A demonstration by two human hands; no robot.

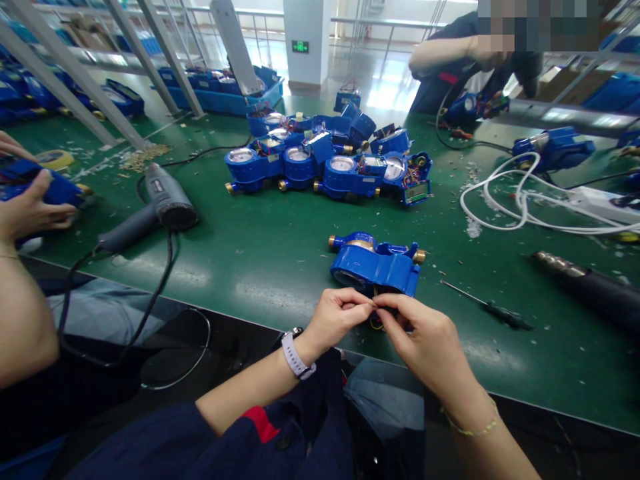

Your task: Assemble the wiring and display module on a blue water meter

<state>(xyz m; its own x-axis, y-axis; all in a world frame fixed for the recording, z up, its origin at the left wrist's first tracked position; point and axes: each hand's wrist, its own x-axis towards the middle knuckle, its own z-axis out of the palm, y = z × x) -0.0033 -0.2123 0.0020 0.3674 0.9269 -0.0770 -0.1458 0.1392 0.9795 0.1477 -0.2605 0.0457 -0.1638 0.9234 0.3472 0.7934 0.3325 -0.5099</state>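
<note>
Dark clothing (310, 427) with a red patch fills the bottom center of the frame. Above it, left hand (343, 317) and right hand (425, 333) meet, fingertips of each pinched together on thin wires (377, 291) at the near side of the blue meter (375, 263), right of center. Screwdriver (493, 308) lies at right; heat gun (160, 203), at left. Grouped meters (343, 177) occupy the upper center, below the exit sign (301, 47).
</note>
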